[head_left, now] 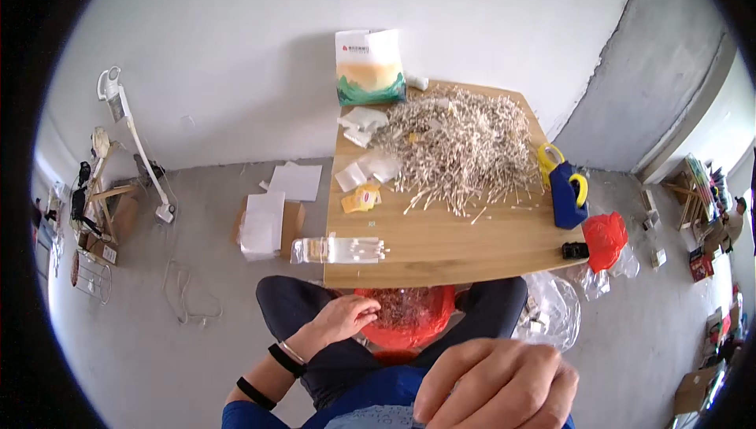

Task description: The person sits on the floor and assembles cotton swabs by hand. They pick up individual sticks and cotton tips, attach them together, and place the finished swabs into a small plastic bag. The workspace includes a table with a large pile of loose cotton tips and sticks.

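My left hand [343,319] is over my lap, its fingertips pressed together beside a red plastic bag [446,308] that sits between my knees. Whether it pinches anything is too small to tell. Brownish bits and clear film show inside the bag. My right hand [500,382] is raised close to the camera with its fingers curled in, and what may be inside it is hidden. Across the table lies a big heap of cotton swabs [465,146]. At the near left edge of the tabletop is a clear packet of cotton swabs [342,250], with several swab tips sticking out to the right.
A blue tape dispenser with yellow parts [567,193] stands at the right edge of the wooden table [441,260], near a small black object [576,250]. A paper bag [368,67] stands at the back left. Another red bag [605,242] is beyond the right edge.
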Action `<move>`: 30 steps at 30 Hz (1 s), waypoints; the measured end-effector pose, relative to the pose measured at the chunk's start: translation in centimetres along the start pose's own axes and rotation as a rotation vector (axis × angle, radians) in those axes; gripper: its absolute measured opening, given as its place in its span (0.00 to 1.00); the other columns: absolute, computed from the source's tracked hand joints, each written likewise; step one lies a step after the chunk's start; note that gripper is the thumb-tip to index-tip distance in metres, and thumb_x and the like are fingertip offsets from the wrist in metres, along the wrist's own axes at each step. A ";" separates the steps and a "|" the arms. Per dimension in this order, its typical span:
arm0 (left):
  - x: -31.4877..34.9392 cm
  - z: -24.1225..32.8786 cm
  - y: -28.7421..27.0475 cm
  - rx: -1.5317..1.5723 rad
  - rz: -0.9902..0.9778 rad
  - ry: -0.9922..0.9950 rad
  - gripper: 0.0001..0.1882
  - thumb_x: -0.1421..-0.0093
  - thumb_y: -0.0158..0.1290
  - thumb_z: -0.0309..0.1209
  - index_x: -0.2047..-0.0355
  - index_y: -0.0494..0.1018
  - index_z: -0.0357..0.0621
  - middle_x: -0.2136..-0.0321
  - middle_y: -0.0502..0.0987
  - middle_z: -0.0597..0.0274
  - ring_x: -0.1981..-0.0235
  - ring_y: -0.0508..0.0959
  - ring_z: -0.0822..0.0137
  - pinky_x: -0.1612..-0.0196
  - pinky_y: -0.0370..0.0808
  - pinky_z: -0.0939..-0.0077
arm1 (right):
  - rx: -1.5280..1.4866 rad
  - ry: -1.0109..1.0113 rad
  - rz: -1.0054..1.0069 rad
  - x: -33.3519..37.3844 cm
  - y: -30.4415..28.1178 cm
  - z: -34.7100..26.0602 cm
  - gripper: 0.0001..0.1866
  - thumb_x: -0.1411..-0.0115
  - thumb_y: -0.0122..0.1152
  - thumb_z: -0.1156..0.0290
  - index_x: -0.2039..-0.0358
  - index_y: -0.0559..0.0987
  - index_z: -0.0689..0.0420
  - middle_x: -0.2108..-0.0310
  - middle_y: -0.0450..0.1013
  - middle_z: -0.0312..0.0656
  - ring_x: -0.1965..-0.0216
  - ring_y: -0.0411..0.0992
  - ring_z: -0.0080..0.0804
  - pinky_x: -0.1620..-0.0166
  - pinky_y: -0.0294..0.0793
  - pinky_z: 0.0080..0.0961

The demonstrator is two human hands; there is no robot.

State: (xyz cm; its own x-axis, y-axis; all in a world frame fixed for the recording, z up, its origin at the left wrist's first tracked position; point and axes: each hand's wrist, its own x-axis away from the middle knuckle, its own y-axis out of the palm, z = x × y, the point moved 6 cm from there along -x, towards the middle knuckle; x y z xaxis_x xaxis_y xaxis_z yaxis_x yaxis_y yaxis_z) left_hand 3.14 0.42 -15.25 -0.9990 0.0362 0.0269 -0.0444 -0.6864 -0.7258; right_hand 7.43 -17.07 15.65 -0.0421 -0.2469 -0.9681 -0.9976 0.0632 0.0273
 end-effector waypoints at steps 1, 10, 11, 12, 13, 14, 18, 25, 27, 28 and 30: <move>-0.1 0.1 0.3 0.007 0.000 0.019 0.11 0.40 0.55 0.35 0.59 0.74 0.44 0.66 0.79 0.56 0.63 0.80 0.57 0.60 0.76 0.66 | 0.047 -0.076 0.053 0.6 -0.3 0.1 0.06 0.41 0.61 0.74 0.70 0.80 0.64 0.69 0.77 0.50 0.70 0.76 0.37 0.64 0.77 0.34; -0.5 2.0 1.1 0.004 0.000 0.066 0.11 0.41 0.56 0.33 0.59 0.74 0.44 0.67 0.79 0.57 0.63 0.79 0.57 0.60 0.77 0.65 | 0.195 0.068 0.306 0.5 -1.5 1.4 0.10 0.41 0.61 0.69 0.71 0.81 0.64 0.72 0.77 0.51 0.74 0.75 0.35 0.69 0.75 0.29; -0.4 1.7 1.5 0.016 -0.016 0.063 0.11 0.41 0.56 0.33 0.59 0.74 0.44 0.67 0.79 0.57 0.63 0.79 0.58 0.60 0.77 0.65 | 0.182 0.070 0.323 0.5 -1.3 1.4 0.10 0.41 0.61 0.68 0.71 0.82 0.64 0.72 0.77 0.51 0.74 0.75 0.34 0.70 0.75 0.28; -0.4 1.2 2.1 0.028 -0.032 0.062 0.11 0.41 0.56 0.33 0.59 0.74 0.44 0.67 0.79 0.58 0.63 0.79 0.58 0.60 0.77 0.66 | 0.172 0.071 0.333 0.4 -1.5 1.5 0.11 0.41 0.62 0.68 0.71 0.82 0.64 0.72 0.77 0.51 0.74 0.74 0.34 0.71 0.75 0.28; -0.3 0.9 2.5 0.040 -0.048 0.062 0.11 0.41 0.56 0.33 0.59 0.74 0.44 0.67 0.79 0.58 0.63 0.79 0.58 0.60 0.77 0.66 | 0.154 0.071 0.349 0.5 -1.3 1.5 0.11 0.41 0.62 0.67 0.71 0.82 0.64 0.73 0.77 0.51 0.75 0.74 0.34 0.71 0.75 0.27; 0.0 1.2 2.5 0.041 -0.028 0.041 0.11 0.41 0.55 0.34 0.59 0.74 0.45 0.67 0.79 0.59 0.63 0.80 0.59 0.59 0.77 0.67 | 0.139 0.072 0.356 0.5 -0.9 1.5 0.12 0.41 0.62 0.66 0.71 0.82 0.64 0.73 0.77 0.51 0.75 0.74 0.34 0.72 0.75 0.26; -0.3 1.3 2.7 0.014 -0.093 -0.012 0.11 0.40 0.56 0.32 0.58 0.74 0.43 0.65 0.80 0.55 0.61 0.80 0.57 0.57 0.77 0.66 | 0.023 0.046 0.403 0.1 0.2 1.3 0.13 0.41 0.62 0.64 0.71 0.83 0.64 0.74 0.77 0.51 0.76 0.74 0.32 0.74 0.74 0.24; -0.6 0.5 3.0 0.069 -0.100 0.006 0.12 0.40 0.54 0.34 0.58 0.74 0.43 0.65 0.79 0.54 0.61 0.78 0.55 0.57 0.75 0.64 | -0.143 -0.025 0.468 0.6 2.1 1.7 0.17 0.40 0.62 0.59 0.71 0.84 0.63 0.76 0.77 0.52 0.78 0.73 0.31 0.78 0.72 0.21; -0.4 -0.3 2.9 0.077 -0.034 -0.001 0.11 0.40 0.54 0.34 0.59 0.74 0.43 0.67 0.79 0.56 0.62 0.79 0.56 0.58 0.76 0.65 | -0.133 -0.012 0.542 1.1 2.3 2.7 0.18 0.39 0.60 0.59 0.71 0.84 0.63 0.75 0.78 0.52 0.77 0.73 0.32 0.77 0.73 0.21; -0.5 -0.5 2.7 0.086 -0.016 -0.033 0.11 0.40 0.54 0.34 0.59 0.74 0.43 0.66 0.79 0.56 0.62 0.79 0.56 0.57 0.76 0.65 | -0.136 0.085 0.477 1.9 1.4 3.4 0.18 0.38 0.58 0.59 0.69 0.84 0.63 0.73 0.78 0.52 0.75 0.74 0.34 0.75 0.74 0.25; -1.7 -0.9 2.6 0.110 0.108 -0.014 0.11 0.42 0.57 0.30 0.59 0.74 0.41 0.66 0.79 0.54 0.63 0.79 0.55 0.60 0.77 0.66 | -0.063 0.275 0.324 2.9 0.1 4.1 0.18 0.37 0.54 0.60 0.66 0.82 0.63 0.71 0.78 0.52 0.71 0.76 0.38 0.69 0.77 0.31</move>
State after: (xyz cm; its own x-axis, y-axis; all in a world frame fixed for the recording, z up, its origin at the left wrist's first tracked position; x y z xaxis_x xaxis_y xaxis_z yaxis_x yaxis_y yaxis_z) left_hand 4.77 -0.77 -17.83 -0.9980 -0.0515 -0.0367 0.0630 -0.7612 -0.6454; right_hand 7.43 -13.77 11.82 -0.3581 -0.4729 -0.8051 -0.9316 0.1231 0.3421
